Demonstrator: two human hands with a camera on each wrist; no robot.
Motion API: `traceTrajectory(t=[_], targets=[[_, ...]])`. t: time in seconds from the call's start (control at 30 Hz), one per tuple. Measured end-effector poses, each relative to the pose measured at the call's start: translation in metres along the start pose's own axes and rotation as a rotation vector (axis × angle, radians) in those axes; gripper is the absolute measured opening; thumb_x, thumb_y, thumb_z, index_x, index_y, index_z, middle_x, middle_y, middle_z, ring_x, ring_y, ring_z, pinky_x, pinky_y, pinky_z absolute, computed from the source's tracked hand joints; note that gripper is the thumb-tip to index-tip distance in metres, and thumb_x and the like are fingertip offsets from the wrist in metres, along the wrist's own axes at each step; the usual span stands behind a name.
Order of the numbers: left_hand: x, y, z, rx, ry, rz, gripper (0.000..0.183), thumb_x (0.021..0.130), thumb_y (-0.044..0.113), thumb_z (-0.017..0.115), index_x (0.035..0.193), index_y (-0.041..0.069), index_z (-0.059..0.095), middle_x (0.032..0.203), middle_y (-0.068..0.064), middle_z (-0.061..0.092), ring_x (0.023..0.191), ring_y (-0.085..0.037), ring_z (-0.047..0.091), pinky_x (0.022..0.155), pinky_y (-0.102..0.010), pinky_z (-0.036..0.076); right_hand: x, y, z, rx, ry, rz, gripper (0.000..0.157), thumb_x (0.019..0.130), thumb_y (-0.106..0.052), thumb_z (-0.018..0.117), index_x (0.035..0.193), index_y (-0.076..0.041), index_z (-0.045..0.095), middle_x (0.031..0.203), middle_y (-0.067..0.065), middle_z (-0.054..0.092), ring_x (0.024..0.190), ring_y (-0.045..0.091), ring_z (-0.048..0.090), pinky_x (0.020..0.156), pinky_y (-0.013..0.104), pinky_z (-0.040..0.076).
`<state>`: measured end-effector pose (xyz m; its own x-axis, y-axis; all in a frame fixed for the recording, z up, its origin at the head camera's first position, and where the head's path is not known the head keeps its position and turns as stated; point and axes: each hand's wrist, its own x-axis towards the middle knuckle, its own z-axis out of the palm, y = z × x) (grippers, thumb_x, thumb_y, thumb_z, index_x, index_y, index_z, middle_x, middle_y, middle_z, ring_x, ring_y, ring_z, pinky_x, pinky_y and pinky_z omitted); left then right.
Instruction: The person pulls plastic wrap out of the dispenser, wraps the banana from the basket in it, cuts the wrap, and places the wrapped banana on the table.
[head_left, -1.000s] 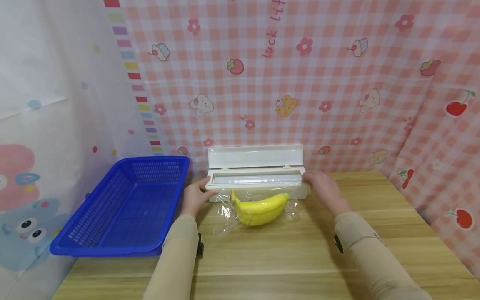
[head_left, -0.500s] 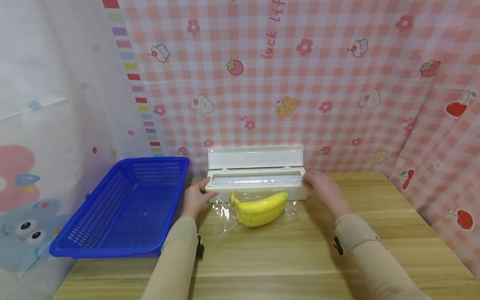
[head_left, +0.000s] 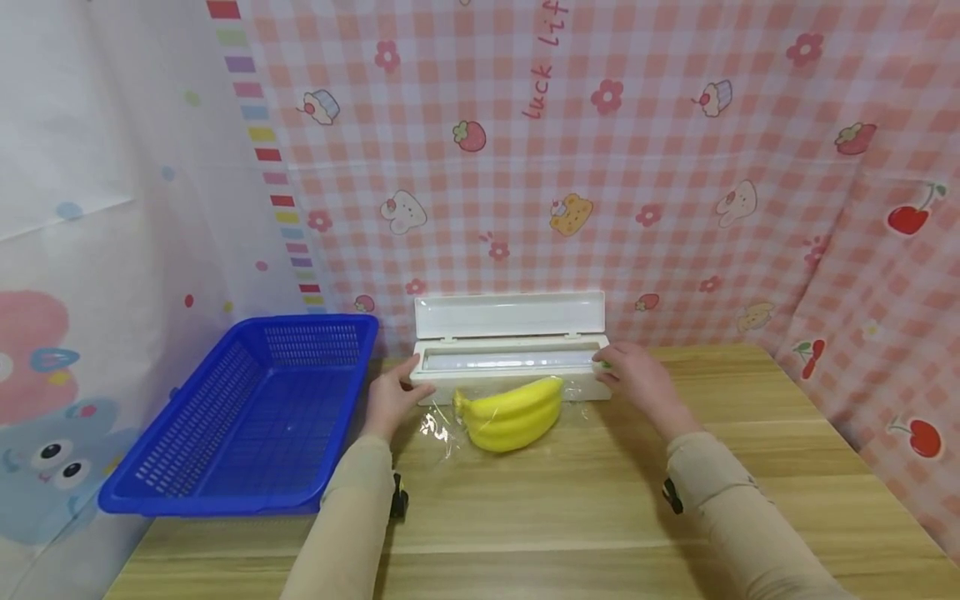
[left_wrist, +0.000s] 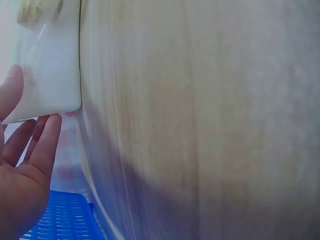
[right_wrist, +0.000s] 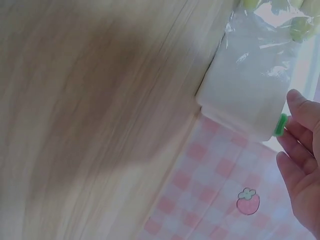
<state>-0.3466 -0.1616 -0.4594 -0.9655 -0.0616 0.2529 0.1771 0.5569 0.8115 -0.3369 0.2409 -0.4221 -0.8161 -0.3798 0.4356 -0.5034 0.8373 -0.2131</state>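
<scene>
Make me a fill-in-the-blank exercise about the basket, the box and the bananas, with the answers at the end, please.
The lid of the box is ____, not closed.
The bananas are in ____ of the box.
The tab at the fingertips of the right hand is coloured ____.
The basket beside the box is coloured ____.
Missing words: open; front; green; blue.

Red lettering "luck lif" (head_left: 542, 72), sideways, on the pink-and-white checked cloth (head_left: 517, 179).
</scene>
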Motion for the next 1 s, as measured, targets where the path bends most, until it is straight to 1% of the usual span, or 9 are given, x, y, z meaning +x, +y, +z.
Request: traceTrajectory(t=[0.2, 0.33, 0.47, 0.53, 0.6, 0.73, 0.83, 0.9, 1.0], targets=[[-0.002, 0.0, -0.002, 0.012, -0.008, 0.002, 0.065, 0.081, 0.011, 0.082, 0.139, 0.003, 0.055, 0.125, -0.02, 0.064, 0.082, -0.025, 0.062, 0.071, -0.029, 0.052, 0.004, -0.008, 0.004, 0.001, 0.032, -0.073, 0.023, 0.082, -0.006, 0.08, 0.102, -0.002, 0.07, 0.1, 0.013, 0.068, 0.095, 0.033, 0.063, 0.085, 0.048, 0.053], [-0.003, 0.0, -0.001, 0.027, -0.001, 0.019, 0.065, 0.079, 0.008, 0.082, 0.138, 0.001, 0.055, 0.125, -0.021, 0.064, 0.081, -0.027, 0.063, 0.071, -0.032, 0.053, 0.005, -0.012, 0.009, -0.007, 0.045, -0.087, 0.023, 0.08, -0.007, 0.081, 0.1, -0.001, 0.071, 0.099, 0.013, 0.069, 0.096, 0.033, 0.062, 0.087, 0.047, 0.053], [-0.003, 0.001, 0.001, 0.071, 0.022, 0.052, 0.065, 0.078, 0.007, 0.083, 0.137, -0.001, 0.057, 0.115, -0.024, 0.065, 0.081, -0.028, 0.062, 0.074, -0.037, 0.053, 0.006, -0.017, 0.014, -0.024, 0.061, -0.092, 0.021, 0.08, -0.009, 0.082, 0.096, -0.002, 0.071, 0.095, 0.012, 0.069, 0.091, 0.031, 0.062, 0.082, 0.045, 0.054], [-0.003, 0.002, 0.002, 0.087, 0.032, 0.057, 0.065, 0.077, 0.007, 0.084, 0.136, -0.001, 0.057, 0.108, -0.025, 0.063, 0.083, -0.029, 0.061, 0.076, -0.04, 0.053, 0.007, -0.019, 0.016, -0.031, 0.074, -0.097, 0.018, 0.08, -0.008, 0.081, 0.093, -0.002, 0.07, 0.093, 0.011, 0.068, 0.088, 0.031, 0.061, 0.079, 0.045, 0.054], [-0.004, 0.003, 0.002, 0.1, 0.041, 0.062, 0.065, 0.076, 0.008, 0.085, 0.135, -0.001, 0.058, 0.106, -0.024, 0.06, 0.086, -0.031, 0.059, 0.081, -0.042, 0.052, 0.008, -0.021, 0.018, -0.034, 0.088, -0.097, 0.016, 0.08, -0.007, 0.082, 0.09, -0.003, 0.07, 0.09, 0.01, 0.067, 0.086, 0.031, 0.061, 0.077, 0.044, 0.053], [-0.006, 0.008, 0.002, 0.096, 0.054, 0.062, 0.063, 0.074, 0.009, 0.086, 0.132, 0.0, 0.061, 0.115, -0.025, 0.057, 0.094, -0.034, 0.057, 0.089, -0.046, 0.049, 0.01, -0.024, 0.021, -0.026, 0.118, -0.081, 0.015, 0.078, -0.003, 0.081, 0.086, -0.005, 0.069, 0.087, 0.008, 0.065, 0.084, 0.029, 0.059, 0.074, 0.043, 0.052], [-0.008, 0.011, 0.002, 0.088, 0.064, 0.07, 0.06, 0.074, 0.009, 0.086, 0.129, 0.001, 0.064, 0.119, -0.025, 0.055, 0.095, -0.034, 0.057, 0.09, -0.046, 0.049, 0.01, -0.024, 0.023, -0.02, 0.14, -0.072, 0.014, 0.078, -0.001, 0.08, 0.083, -0.006, 0.068, 0.085, 0.007, 0.064, 0.083, 0.029, 0.058, 0.071, 0.042, 0.052], [-0.01, 0.012, 0.003, 0.078, 0.073, 0.077, 0.058, 0.073, 0.008, 0.087, 0.126, 0.002, 0.066, 0.118, -0.024, 0.054, 0.094, -0.033, 0.056, 0.089, -0.045, 0.049, 0.01, -0.024, 0.023, -0.022, 0.146, -0.072, 0.014, 0.079, -0.002, 0.08, 0.082, -0.006, 0.067, 0.084, 0.006, 0.063, 0.082, 0.028, 0.058, 0.07, 0.041, 0.052], [-0.013, 0.012, 0.004, 0.092, 0.097, 0.092, 0.05, 0.072, 0.008, 0.087, 0.119, 0.004, 0.07, 0.119, -0.022, 0.052, 0.104, -0.034, 0.053, 0.096, -0.047, 0.044, 0.01, -0.023, 0.025, -0.027, 0.164, -0.081, 0.016, 0.079, 0.0, 0.079, 0.079, -0.006, 0.064, 0.082, 0.006, 0.061, 0.079, 0.027, 0.056, 0.067, 0.04, 0.05]])
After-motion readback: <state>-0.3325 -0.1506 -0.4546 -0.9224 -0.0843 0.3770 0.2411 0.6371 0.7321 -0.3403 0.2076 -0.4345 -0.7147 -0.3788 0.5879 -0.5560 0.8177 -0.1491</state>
